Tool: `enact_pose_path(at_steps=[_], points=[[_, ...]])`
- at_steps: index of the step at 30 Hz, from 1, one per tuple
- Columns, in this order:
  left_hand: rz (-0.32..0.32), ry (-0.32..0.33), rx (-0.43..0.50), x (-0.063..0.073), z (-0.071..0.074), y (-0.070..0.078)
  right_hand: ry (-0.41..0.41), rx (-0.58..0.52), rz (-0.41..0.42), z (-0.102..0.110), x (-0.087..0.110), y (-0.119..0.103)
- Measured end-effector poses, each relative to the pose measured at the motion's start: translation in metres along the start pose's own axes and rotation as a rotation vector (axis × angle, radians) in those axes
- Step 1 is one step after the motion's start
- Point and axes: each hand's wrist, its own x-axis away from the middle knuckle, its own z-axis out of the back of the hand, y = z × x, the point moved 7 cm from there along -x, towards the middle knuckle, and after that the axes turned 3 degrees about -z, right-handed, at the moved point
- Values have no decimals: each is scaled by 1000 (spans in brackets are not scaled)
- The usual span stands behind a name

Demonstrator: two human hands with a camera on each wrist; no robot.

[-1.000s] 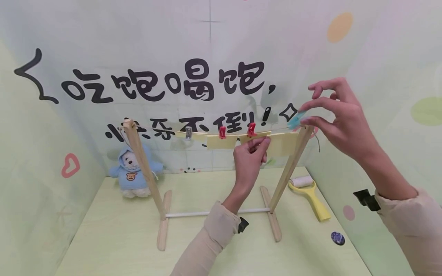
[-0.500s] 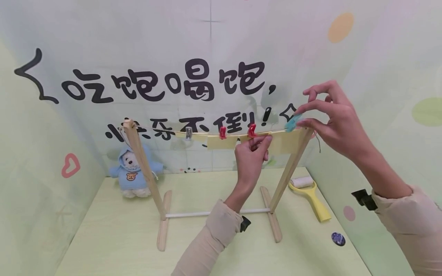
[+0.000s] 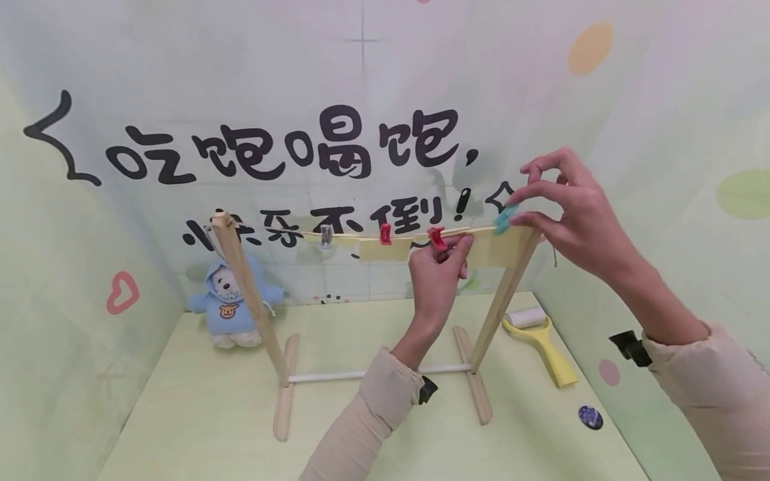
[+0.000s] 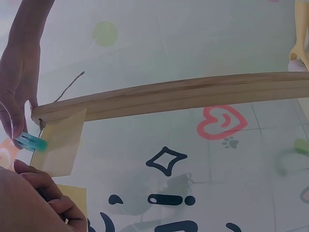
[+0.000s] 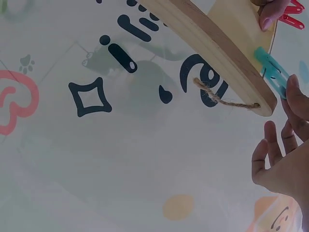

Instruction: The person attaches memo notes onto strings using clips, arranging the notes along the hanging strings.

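Observation:
My right hand (image 3: 592, 230) pinches a teal clothespin (image 3: 504, 219) between thumb and index finger, its other fingers raised. In the right wrist view the clothespin's (image 5: 271, 70) tip lies over the top edge of a pale yellow sheet of paper (image 3: 494, 251) on the string, beside the right post. At that sheet's left end, my left hand (image 3: 434, 280) pinches paper and string between thumb and fingers. Just above the left hand a red clothespin (image 3: 438, 238) sits tilted on the string. Another red clothespin (image 3: 386, 234) and a grey one (image 3: 326, 236) hold more yellow paper (image 3: 385, 250).
The string hangs on a wooden rack (image 3: 251, 294) with a white crossbar (image 3: 327, 377). Behind its left post sits a plush toy (image 3: 231, 307) in a blue hoodie. To the right lie a yellow-handled lint roller (image 3: 550, 354) and a dark round object (image 3: 591, 417).
My right hand has moved left and slightly down with the teal clothespin, onto the paper's edge. The red clothespin by my left hand has tipped over. My left hand has barely moved.

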Motion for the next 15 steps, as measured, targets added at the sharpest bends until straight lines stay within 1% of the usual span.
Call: enact_pose_path(at_steps=[9, 15], points=[[-3, -19, -22, 1, 1, 0, -55, 39, -34, -4, 1, 3], [20, -50, -21, 1, 1, -2, -107, 11, -63, -5, 7, 6]])
